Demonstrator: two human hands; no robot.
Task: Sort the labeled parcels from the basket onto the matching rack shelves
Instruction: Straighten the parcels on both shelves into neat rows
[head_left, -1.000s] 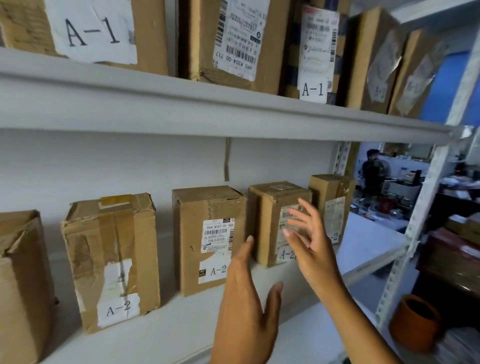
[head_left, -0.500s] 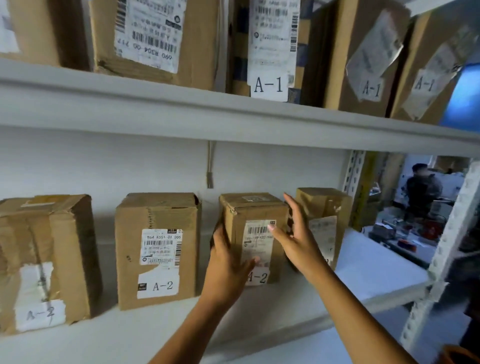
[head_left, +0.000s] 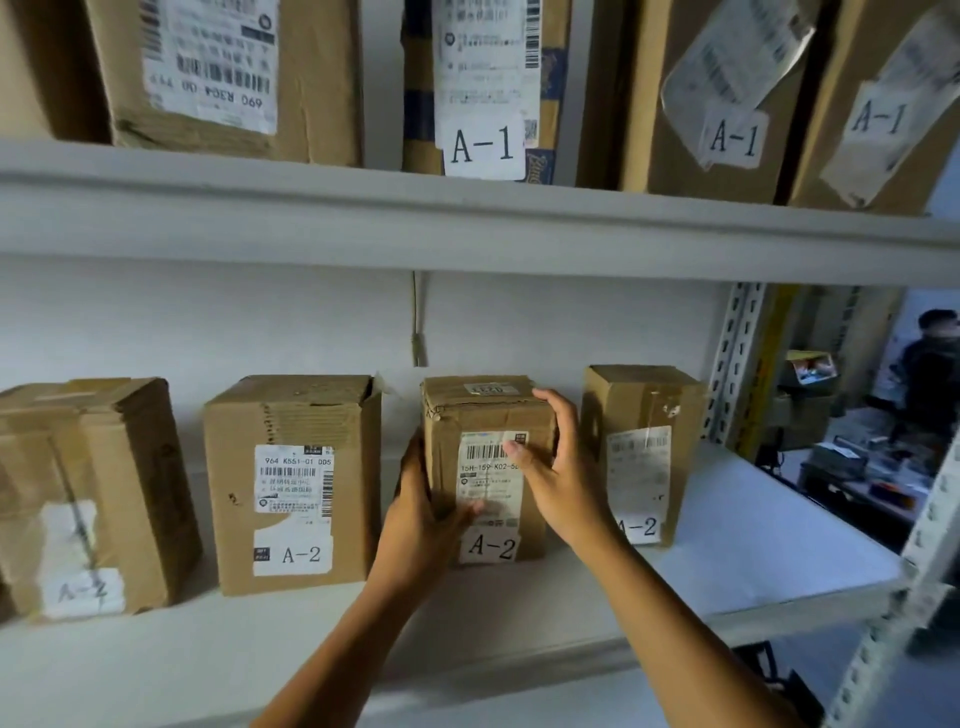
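While both hands clasp one A-2 parcel (head_left: 485, 467) | left hand (head_left: 421, 512) and right hand (head_left: 558, 478) grip its sides | four A-2 parcels line lower shelf (head_left: 753, 566) | basket unseen, remainder unknown

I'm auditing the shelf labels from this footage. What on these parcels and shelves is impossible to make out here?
- Held A-2 parcel: in the head view the right hand covers the end of its tracking code.
- Leftmost A-2 parcel: cut off by the left edge; label smeared.
- Upper-shelf parcels: tops cut off by the frame.
- Basket: out of view.
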